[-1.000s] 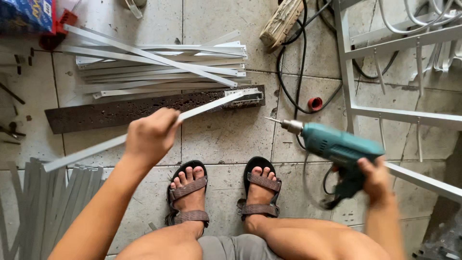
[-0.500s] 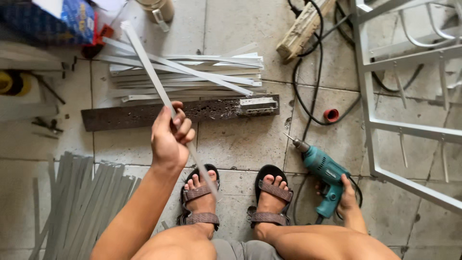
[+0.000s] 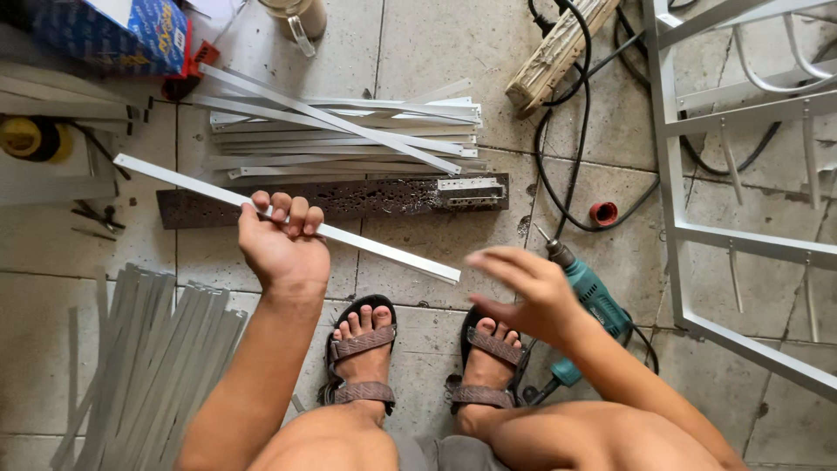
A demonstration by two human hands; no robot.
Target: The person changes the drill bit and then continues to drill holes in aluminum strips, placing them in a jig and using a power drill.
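Note:
My left hand point(image 3: 281, 238) grips a long white metal strip point(image 3: 384, 250) near its middle; the strip runs from upper left to lower right above the tiled floor. My right hand point(image 3: 521, 292) hovers open and blurred beside the strip's right end, holding nothing. Just behind it a teal power drill point(image 3: 595, 301) lies on the floor, bit pointing up and to the left. My sandalled feet point(image 3: 418, 362) rest on the tiles below both hands.
A pile of white strips point(image 3: 349, 135) lies above a dark perforated bar point(image 3: 349, 199). Grey strips point(image 3: 148, 358) are stacked at lower left. A white metal frame point(image 3: 689, 231) stands at the right, with black cables point(image 3: 567, 166), a wood block point(image 3: 558, 48) and a blue box point(image 3: 113, 30).
My right hand let go of the drill, which now lies on the floor, and rose toward the strip. My left hand swung the strip from steep to a shallow diagonal.

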